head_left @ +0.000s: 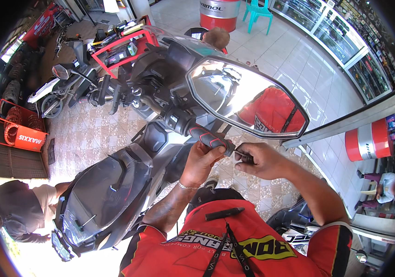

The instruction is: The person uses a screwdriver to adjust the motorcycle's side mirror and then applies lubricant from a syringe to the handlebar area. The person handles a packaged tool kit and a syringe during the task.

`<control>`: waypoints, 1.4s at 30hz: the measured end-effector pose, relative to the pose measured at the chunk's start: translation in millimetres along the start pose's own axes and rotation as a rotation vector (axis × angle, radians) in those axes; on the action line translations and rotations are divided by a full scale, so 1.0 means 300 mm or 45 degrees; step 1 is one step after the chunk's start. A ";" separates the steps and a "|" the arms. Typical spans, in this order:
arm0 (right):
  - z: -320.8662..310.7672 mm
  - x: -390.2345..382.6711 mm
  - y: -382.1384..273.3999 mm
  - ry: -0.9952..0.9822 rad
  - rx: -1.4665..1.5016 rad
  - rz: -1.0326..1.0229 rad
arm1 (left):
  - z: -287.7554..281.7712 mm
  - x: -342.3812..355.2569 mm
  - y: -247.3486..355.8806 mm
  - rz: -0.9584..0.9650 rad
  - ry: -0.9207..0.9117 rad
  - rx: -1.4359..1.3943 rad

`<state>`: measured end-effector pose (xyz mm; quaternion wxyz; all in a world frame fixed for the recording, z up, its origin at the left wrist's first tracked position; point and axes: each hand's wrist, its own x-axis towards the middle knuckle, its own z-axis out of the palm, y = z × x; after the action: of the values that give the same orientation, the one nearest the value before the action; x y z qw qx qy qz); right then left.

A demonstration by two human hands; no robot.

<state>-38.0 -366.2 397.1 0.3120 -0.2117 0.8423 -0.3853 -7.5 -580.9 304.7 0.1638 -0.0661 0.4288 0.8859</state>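
Observation:
A motor scooter with a dark body (105,194) stands in front of me to the left. My left hand (199,162) is closed around the outer end of its black handlebar grip (205,137), which has red lines. Just right of the grip's end, my right hand (264,160) is closed, thumb and fingers curled together. Something small and dark, with a thin metallic part, shows between its fingers and points at the grip's end; its kind I cannot make out. Above both hands spreads the scooter's large mirror (223,87). A small T-shaped tool (83,225) lies on the plastic-covered seat.
Beyond the handlebar stands a red tool cart (105,64) with items on it. A person's head (217,38) shows behind the windscreen. Another person (24,210) stands near the scooter's rear. A second motorcycle (70,83) is at far left; red-and-white drums (368,141) stand at right.

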 end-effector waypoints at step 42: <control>-0.231 -0.521 0.283 -0.054 0.713 0.515 | 0.016 -0.008 -0.048 0.188 0.035 -0.168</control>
<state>16.3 -184.9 422.8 0.4454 0.0453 0.7221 -0.5274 -0.3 -569.4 297.7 0.0874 -0.0572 0.3756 0.9209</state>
